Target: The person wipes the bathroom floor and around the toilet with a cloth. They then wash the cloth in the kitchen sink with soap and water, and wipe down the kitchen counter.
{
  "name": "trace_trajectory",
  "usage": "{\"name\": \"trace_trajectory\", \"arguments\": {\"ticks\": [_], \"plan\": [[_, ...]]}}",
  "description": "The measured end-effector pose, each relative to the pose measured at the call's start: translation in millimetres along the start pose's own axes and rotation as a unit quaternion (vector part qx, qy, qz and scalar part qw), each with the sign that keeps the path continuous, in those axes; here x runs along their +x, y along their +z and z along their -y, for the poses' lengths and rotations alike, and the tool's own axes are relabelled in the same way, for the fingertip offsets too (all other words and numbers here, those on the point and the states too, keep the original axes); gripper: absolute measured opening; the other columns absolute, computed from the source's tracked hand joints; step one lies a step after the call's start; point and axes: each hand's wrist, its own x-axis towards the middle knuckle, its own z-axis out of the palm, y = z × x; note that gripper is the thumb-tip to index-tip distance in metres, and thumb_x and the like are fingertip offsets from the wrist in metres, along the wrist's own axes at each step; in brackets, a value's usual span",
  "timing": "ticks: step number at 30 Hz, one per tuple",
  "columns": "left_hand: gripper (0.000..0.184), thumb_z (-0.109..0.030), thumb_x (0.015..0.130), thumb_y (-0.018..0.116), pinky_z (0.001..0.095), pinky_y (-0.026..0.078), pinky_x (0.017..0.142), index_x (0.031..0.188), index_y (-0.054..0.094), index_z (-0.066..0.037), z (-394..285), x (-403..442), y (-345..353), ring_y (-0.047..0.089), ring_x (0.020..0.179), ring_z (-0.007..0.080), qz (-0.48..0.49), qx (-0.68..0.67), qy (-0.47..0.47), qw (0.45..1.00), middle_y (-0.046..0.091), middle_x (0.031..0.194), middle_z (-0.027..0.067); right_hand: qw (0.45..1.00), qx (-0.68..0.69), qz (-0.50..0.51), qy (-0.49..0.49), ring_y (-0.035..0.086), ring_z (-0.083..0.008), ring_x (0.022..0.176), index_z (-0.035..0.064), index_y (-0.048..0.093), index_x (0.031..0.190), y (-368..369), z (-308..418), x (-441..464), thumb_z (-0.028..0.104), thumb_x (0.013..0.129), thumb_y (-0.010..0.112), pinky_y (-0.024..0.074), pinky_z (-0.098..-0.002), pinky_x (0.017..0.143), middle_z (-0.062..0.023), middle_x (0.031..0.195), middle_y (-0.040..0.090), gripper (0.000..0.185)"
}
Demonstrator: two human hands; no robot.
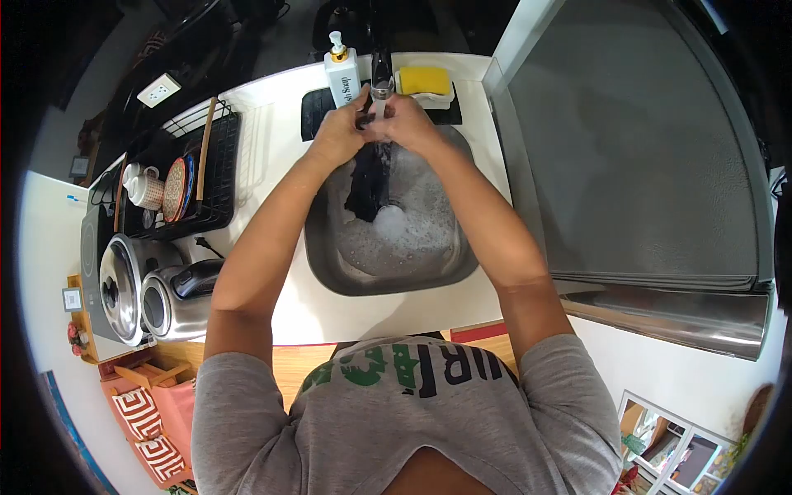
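Observation:
Under the black faucet (pixel 381 70), my left hand (pixel 340 134) and my right hand (pixel 406 125) are close together, both gripping the upper end of a black cloth (pixel 369 183). The cloth hangs down into the metal sink (pixel 330 268), its lower end near the soapy water and foam (pixel 404 235). Water runs from the faucet over my hands and the cloth. My fingers are bent around the wet fabric; their tips are partly hidden. A white soap bottle (pixel 342 76) stands behind my left hand, and a yellow sponge (pixel 425 80) rests behind my right hand.
On the left are a black dish rack (pixel 219 186) with a cup (pixel 146 190) and plates (pixel 175 190), a steel kettle (pixel 169 305) and a lidded pot (pixel 124 289). A large grey appliance surface (pixel 643 148) borders the counter (pixel 313 318) on the right.

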Motion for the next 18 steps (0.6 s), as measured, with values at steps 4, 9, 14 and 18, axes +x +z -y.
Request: {"name": "trace_trajectory", "arguments": {"ticks": [4, 9, 14, 18], "plan": [[0.073, -0.004, 0.074, 0.068, 0.0339, 0.05, 0.072, 0.14, 0.037, -0.012, -18, -2, -18, 0.065, 0.074, 0.0325, -0.046, 0.032, 0.006, 0.998, 0.064, 0.079, 0.0224, 0.948, 0.316, -0.034, -0.009, 0.05, -0.0062, 0.091, 0.0051, 0.062, 0.098, 15, 7, -18, 0.023, 0.087, 0.065, 0.0385, -0.0232, 0.083, 0.0028, 0.09, 0.058, 0.021], [0.073, 0.003, 0.075, 0.064, 0.0246, 0.049, 0.077, 0.141, 0.037, -0.015, -32, 1, -37, 0.064, 0.082, 0.0141, -0.138, -0.115, 0.073, 0.981, 0.067, 0.088, 0.0164, 0.968, 0.25, 0.013, -0.005, 0.047, -0.0056, 0.077, 0.0047, 0.064, 0.09, 28, -27, -33, 0.037, 0.087, 0.064, 0.0394, -0.0229, 0.071, 0.0052, 0.08, 0.054, 0.032], [0.069, 0.009, 0.082, 0.06, 0.0224, 0.046, 0.087, 0.143, 0.031, -0.007, -78, -6, -93, 0.058, 0.095, 0.0093, -0.158, -0.231, 0.126, 0.952, 0.055, 0.123, 0.0114, 0.968, 0.174, -0.017, 0.18, 0.052, -0.0093, 0.076, -0.0001, 0.067, 0.094, 33, -86, -54, 0.047, 0.081, 0.068, 0.0431, -0.0253, 0.072, 0.0004, 0.084, 0.062, 0.049], [0.069, 0.018, 0.082, 0.05, 0.0153, 0.042, 0.074, 0.144, 0.028, -0.006, -125, -21, -122, 0.054, 0.082, 0.0048, -0.206, -0.264, 0.06, 0.94, 0.061, 0.102, 0.0025, 0.976, 0.11, -0.025, 0.184, 0.055, -0.0122, 0.077, 0.001, 0.066, 0.104, 35, -127, -60, 0.045, 0.081, 0.068, 0.044, -0.0264, 0.074, -0.0021, 0.088, 0.064, 0.05]]}}
